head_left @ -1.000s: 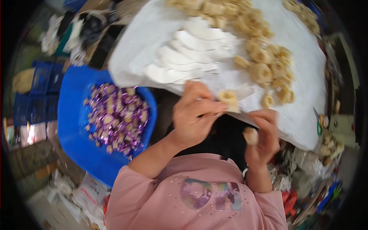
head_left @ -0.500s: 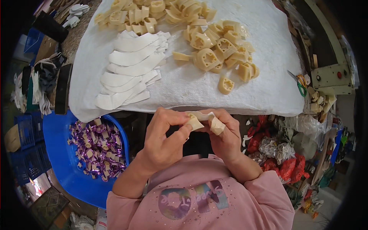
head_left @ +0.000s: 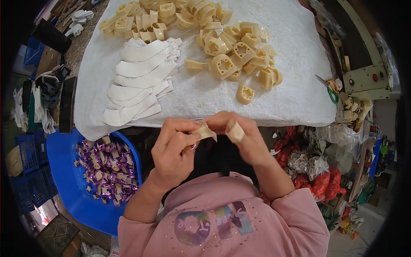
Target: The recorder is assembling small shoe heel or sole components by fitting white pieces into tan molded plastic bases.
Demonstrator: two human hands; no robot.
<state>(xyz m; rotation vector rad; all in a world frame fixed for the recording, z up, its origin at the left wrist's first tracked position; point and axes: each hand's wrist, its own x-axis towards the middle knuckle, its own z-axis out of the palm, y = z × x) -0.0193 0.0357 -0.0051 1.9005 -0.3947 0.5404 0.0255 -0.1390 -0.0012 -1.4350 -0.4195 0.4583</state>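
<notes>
Between the finger and thumb of my left hand is a small cream shoe heel, held low in front of the table edge. My right hand has its fingers curled against the far side of that heel, tips partly hidden. A beige finger cover sits on one of its digits. Ahead on the table, bare cream heels with holes in their tops lie in a loose heap. White curved cover pieces are fanned out in overlapping rows to their left.
A white cloth covers the table. At my left stands a blue tub holding many purple shiny pieces. Green-handled scissors lie at the table's right side, near a pale machine. Red bags are piled at lower right.
The white strip that spanned my two hands no longer shows between them. My left hand has shifted slightly left, and my right hand has turned, its covered digit moving up and left.
</notes>
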